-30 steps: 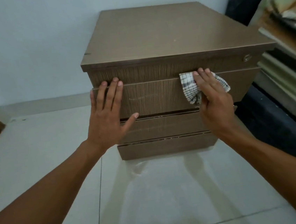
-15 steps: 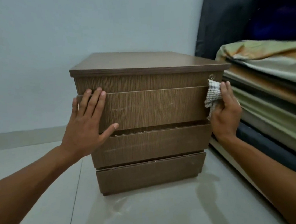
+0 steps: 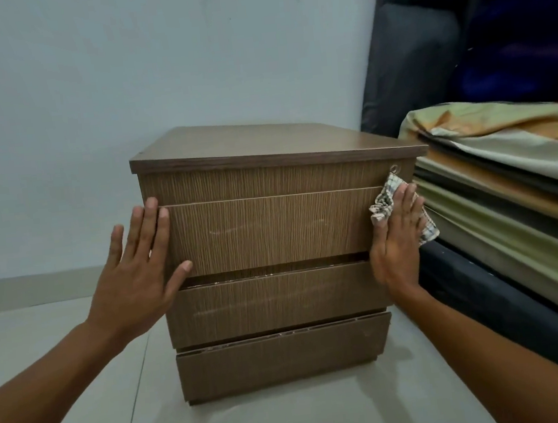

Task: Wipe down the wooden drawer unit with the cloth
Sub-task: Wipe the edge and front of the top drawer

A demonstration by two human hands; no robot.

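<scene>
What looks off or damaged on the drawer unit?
Pale scuff streaks mark the top front of the brown wooden drawer unit, with fainter ones on the middle front. The bottom drawer front sits slightly askew, its gap uneven.

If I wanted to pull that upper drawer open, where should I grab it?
Probably its bottom edge, fingers hooked up from below at the front: the drawer shows no handle, and a dark gap sits under it.

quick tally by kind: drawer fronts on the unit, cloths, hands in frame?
Brown wood-grain drawer fronts: 3, the top drawer front, the middle drawer front and the bottom drawer front
Checked white cloth, under the right hand: 1
Bare hands, that one and the left hand: 2
Total: 6
</scene>
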